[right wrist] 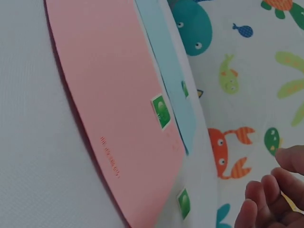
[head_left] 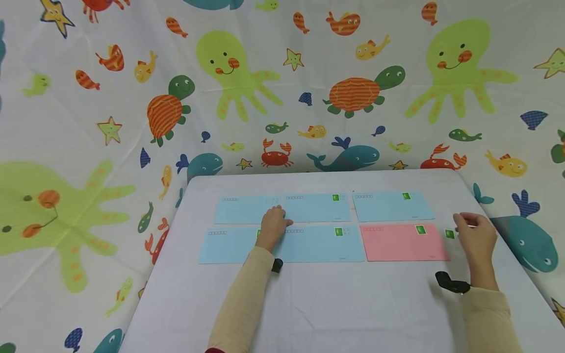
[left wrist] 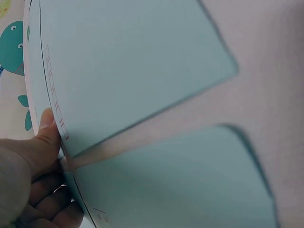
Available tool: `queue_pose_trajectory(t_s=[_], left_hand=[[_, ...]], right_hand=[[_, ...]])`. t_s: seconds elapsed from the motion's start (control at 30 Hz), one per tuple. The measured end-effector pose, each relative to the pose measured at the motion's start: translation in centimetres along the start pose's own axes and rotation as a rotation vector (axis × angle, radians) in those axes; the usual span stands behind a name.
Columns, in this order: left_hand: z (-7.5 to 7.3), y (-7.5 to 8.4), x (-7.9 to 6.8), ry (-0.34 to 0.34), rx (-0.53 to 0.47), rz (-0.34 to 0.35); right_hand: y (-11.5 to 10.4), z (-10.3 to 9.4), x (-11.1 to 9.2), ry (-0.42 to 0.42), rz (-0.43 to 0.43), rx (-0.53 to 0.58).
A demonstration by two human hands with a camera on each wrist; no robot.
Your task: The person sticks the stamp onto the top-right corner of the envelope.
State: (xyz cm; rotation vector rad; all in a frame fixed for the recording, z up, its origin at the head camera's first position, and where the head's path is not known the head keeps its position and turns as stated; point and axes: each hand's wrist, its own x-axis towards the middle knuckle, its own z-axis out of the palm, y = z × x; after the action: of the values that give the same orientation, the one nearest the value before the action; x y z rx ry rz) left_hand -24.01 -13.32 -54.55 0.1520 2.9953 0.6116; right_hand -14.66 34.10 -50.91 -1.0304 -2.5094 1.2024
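Note:
My left hand (head_left: 272, 228) reaches over the right end of the back-left blue envelope (head_left: 243, 210), fingertips resting at its upper right corner. Its thumb points across toward the neighbouring blue envelope (head_left: 317, 208); in the left wrist view, the bent fingers lie beside the envelope edges. Whatever is under those fingers is hidden. Over the table's right side, my right hand (head_left: 476, 238) hovers with fingers loosely bent, nothing visible held in it. A loose green stamp (head_left: 449, 234) lies just left of it, beside the pink envelope (head_left: 403, 242), which bears a green stamp (head_left: 421, 229).
Another blue envelope (head_left: 393, 206) with a stamp lies at the back right. Two more blue envelopes lie in front, at left (head_left: 227, 247) and centre (head_left: 320, 250). The white table (head_left: 344, 304) meets a patterned sea-animal cloth (head_left: 282, 108) behind.

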Motion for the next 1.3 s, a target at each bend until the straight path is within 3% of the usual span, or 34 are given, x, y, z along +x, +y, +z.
queue_pose_trajectory(t_s=[0.53,1.03,1.3], left_hand=[[-0.3,0.0,-0.1,0.014,0.0,0.004],[0.0,0.0,0.0,-0.004,-0.012,-0.007],[0.0,0.1,-0.1,-0.015,-0.011,-0.021]], right_hand=[[2.2,0.7,1.0,-0.043,0.091,0.021],[3.2,0.8,0.9,-0.07,0.086,-0.023],[3.5,1.0,1.3,-0.117,0.079,-0.109]])
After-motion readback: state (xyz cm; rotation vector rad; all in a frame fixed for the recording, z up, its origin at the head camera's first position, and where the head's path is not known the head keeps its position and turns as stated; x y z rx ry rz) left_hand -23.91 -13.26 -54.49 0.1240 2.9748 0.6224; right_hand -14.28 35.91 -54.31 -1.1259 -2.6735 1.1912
